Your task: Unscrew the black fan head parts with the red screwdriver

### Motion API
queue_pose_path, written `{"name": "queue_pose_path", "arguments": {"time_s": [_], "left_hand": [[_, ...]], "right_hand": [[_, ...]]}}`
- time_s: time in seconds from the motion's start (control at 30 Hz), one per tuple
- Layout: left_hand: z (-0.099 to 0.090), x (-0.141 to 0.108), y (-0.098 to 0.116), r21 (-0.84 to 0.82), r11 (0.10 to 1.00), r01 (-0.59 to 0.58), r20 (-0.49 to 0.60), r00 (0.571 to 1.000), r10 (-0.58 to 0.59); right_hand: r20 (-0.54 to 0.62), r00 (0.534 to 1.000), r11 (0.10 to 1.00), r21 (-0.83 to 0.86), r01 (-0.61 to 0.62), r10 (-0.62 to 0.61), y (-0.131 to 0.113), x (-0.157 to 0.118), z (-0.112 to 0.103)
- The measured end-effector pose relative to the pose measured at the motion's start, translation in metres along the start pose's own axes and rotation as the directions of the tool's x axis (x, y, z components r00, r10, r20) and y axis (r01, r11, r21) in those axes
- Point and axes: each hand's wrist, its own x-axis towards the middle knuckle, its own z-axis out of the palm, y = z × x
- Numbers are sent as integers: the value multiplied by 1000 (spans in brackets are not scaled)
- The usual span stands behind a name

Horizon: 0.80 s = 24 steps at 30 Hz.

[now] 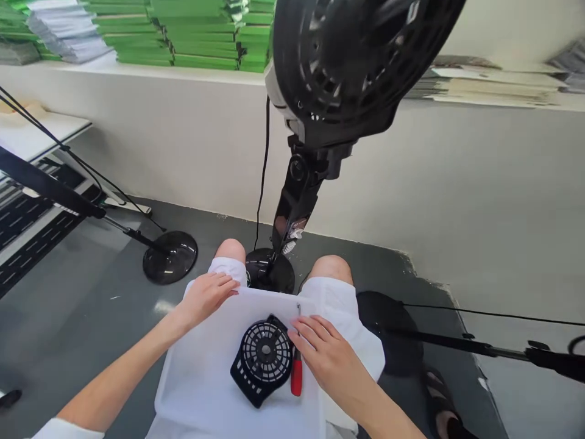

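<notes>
A white plastic tray (196, 378) rests on the person's lap. On it lies a black round vented cover (265, 360) with a grille of slots. A screwdriver with a red handle (297, 377) lies just right of the cover, its shaft pointing away. My left hand (209, 296) rests at the tray's far left edge, holding no object, its fingers lying flat. My right hand (322, 347) is over the tray's right side, fingers spread, its fingertips by the cover's right edge and over the screwdriver's shaft.
A large black fan (347, 67) on a stand rises ahead, its round base (274, 274) between the knees. Another round base (170, 257) stands at the left, near a white table (59, 131). Green stacks (196, 36) line the wall ledge. A sandalled foot (443, 421) shows at lower right.
</notes>
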Motion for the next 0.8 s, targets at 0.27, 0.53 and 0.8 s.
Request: {"name": "queue_pose_path", "arguments": {"time_s": [0.27,0.53,0.8], "left_hand": [[4,19,10,64,998,-1,-45,999,4],[17,37,-1,-67,997,32,34,999,-30],[16,32,-6,-195,981,25,-51,998,-35]], "right_hand": [[283,959,975,219,-37,-27,-19,31,17],[276,948,653,691,-310,158,1,67,1],[426,903,917,341,-208,47,22,45,13]]}}
